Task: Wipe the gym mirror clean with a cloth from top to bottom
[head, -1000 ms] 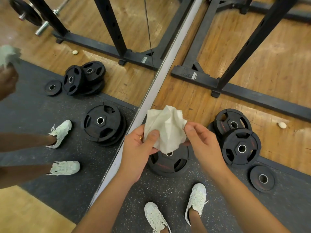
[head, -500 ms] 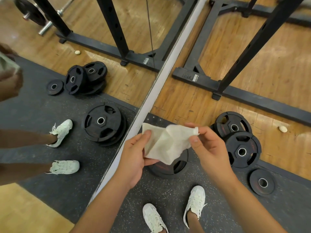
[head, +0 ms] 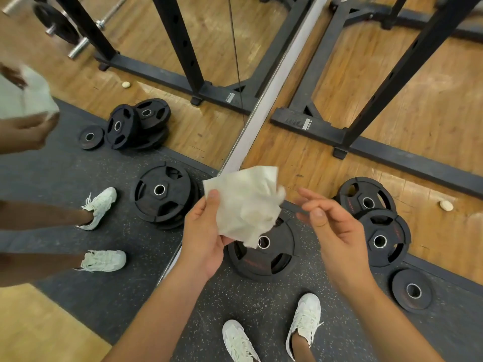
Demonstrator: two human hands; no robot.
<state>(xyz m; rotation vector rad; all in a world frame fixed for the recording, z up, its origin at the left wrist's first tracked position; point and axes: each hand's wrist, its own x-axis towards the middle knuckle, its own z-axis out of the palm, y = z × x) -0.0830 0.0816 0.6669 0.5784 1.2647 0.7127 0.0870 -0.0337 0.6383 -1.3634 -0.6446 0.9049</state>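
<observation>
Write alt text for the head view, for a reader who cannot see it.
The left hand holds a crumpled white cloth, with the right hand open beside it, not touching. Below lie black weight plates on speckled rubber flooring by white sneakers; the mirror at left reflects them.

The floor is of brown wood planks (head: 431,121), with a dark grey speckled rubber mat (head: 261,309) nearer. A black steel rack (head: 407,64) stands on the wood. Black weight plates (head: 384,254) lie at the mat's edge, a small plate (head: 402,299) just beside them.
</observation>
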